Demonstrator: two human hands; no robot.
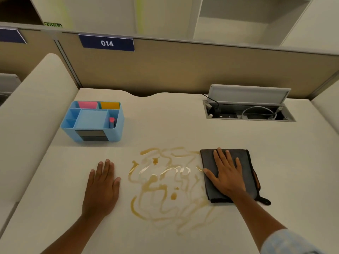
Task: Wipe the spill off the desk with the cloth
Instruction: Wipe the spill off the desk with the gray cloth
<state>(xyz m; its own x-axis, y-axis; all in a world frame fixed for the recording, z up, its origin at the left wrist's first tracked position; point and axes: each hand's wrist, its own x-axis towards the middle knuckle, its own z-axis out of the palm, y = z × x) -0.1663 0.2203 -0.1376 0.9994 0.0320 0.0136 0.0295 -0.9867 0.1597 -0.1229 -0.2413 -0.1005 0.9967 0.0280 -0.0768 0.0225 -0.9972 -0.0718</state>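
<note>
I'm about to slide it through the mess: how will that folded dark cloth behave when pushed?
The cloth looks soft and folded, so it will probably bunch unless the right hand presses flat. It should glide easily on the smooth desk. Its edge already meets the spill, so it will likely soak and drag.

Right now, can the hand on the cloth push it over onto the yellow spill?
Probably yes. The right hand lies flat on the dark cloth, whose left edge already sits at the spill. Nothing lies between them on the desk; the left hand rests on the spill's far side.
</note>
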